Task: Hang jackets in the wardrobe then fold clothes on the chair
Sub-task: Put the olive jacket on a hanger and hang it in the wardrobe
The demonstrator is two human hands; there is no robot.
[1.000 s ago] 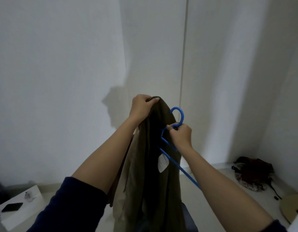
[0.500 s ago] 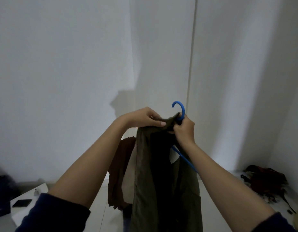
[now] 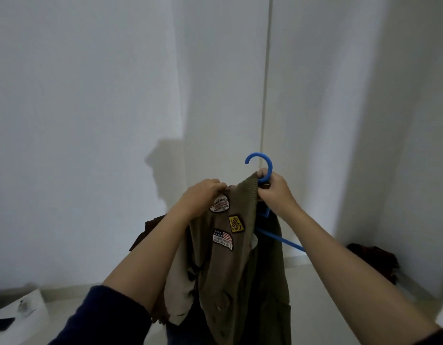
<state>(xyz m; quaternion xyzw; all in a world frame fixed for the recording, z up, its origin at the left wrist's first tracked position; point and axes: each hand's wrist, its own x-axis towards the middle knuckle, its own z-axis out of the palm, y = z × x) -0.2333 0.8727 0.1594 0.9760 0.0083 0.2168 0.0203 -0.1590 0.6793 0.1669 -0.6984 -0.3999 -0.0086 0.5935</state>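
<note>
Both forearms reach up and forward. The left hand (image 3: 203, 197) pinches the olive jacket (image 3: 225, 257) with curled fingers. At its three o'clock, the right hand (image 3: 275, 192) clamps jacket and blue hanger (image 3: 259, 154) together, hook at twelve, cloth hanging toward six.

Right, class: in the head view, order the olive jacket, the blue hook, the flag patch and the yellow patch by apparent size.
1. Olive jacket, by far the largest.
2. Blue hook, judged by its span.
3. Flag patch and yellow patch: too alike to rank.
</note>
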